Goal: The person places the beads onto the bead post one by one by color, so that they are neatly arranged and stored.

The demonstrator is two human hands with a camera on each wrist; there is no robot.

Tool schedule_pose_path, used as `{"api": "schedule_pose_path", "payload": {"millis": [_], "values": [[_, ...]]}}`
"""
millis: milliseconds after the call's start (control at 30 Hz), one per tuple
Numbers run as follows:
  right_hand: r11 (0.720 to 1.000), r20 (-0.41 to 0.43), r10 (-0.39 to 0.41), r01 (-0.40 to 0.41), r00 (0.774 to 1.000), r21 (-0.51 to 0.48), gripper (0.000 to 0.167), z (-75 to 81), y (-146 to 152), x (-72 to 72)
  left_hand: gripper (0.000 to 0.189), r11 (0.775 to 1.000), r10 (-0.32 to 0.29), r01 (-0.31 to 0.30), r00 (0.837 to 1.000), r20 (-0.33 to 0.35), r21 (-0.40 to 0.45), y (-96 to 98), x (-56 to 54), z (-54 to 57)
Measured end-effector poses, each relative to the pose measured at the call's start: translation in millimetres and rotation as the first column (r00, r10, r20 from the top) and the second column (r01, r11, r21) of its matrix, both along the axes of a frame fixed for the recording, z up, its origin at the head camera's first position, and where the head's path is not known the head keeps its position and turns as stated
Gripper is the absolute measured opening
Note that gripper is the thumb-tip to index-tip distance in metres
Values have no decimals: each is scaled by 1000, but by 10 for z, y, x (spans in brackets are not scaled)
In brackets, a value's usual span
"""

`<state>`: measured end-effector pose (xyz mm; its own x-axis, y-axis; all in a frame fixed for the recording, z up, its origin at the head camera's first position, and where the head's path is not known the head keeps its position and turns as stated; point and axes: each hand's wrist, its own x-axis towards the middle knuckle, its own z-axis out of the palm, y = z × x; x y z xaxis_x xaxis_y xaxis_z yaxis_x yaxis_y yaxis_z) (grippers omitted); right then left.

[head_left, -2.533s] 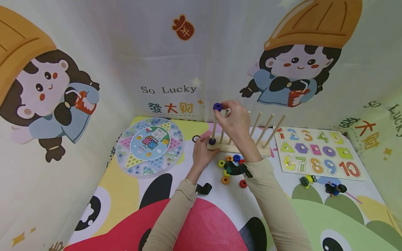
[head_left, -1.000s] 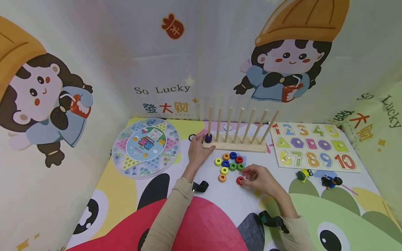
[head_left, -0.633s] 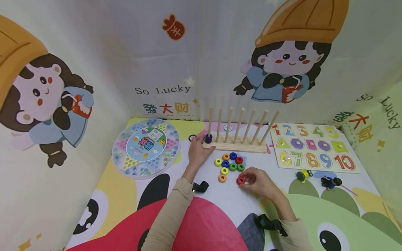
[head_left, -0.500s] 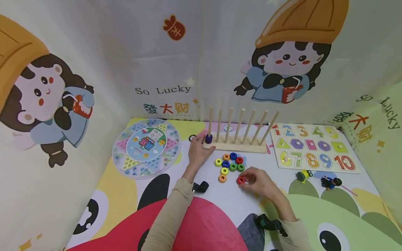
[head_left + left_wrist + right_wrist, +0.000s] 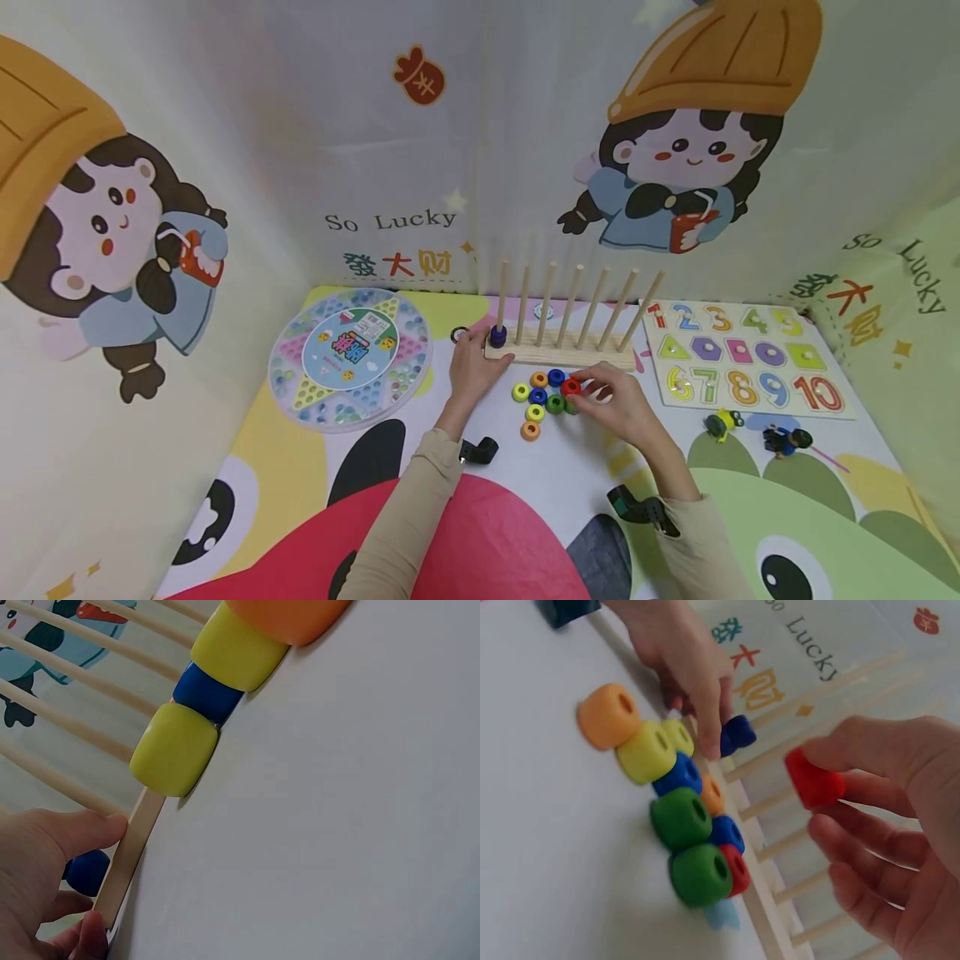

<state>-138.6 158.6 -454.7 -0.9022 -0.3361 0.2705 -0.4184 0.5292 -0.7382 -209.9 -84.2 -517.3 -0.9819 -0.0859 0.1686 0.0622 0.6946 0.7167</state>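
Note:
My right hand (image 5: pixel 621 406) pinches a red bead (image 5: pixel 814 780) between thumb and fingertips, lifted off the table above the loose beads. My left hand (image 5: pixel 472 367) grips the left end of the wooden peg stand (image 5: pixel 577 357), thumb along its front edge. Two dark blue beads (image 5: pixel 498 337) sit stacked at the bottom of the leftmost peg; the other pegs hold none. In front of the stand lie several loose beads: green ones (image 5: pixel 682 819), yellow ones (image 5: pixel 535 413), orange ones (image 5: pixel 530 431), blue ones (image 5: pixel 556 378) and another red bead (image 5: pixel 736 870).
A round marble board game (image 5: pixel 351 358) lies at the left. A number and shape puzzle board (image 5: pixel 750 358) lies at the right, with two small toy figures (image 5: pixel 723 423) in front of it. A printed cloth wall (image 5: pixel 480 150) rises behind the stand.
My right hand went from above the first peg, where it held a dark blue bead, down to the red bead, pinched it, and lifted it up and away. My left hand stays on the stand.

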Motion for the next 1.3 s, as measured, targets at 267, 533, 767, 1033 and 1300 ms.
{"api": "schedule_pose_path", "payload": {"millis": [267,533,767,1033,1300], "values": [[992,-48,-114,111,992,-60,31,199,-222,-186,70,1000,13,-13,1000,2,3,2,11,8],[972,-233,-193,154,953,-177,31,507,-518,-405,70,1000,16,-16,1000,-7,-14,-7,14,-1],[957,-350,-235,154,907,-245,29,830,-700,-595,67,1000,5,-6,1000,-29,-28,-10,9,-15],[957,-390,-263,187,882,-220,27,1023,-837,-758,69,999,8,-9,1000,-21,-40,-1,-8,-29],[961,-406,-271,219,873,-171,25,1041,-895,-827,68,1000,4,-5,1000,-26,-27,-13,-3,-25]]}}
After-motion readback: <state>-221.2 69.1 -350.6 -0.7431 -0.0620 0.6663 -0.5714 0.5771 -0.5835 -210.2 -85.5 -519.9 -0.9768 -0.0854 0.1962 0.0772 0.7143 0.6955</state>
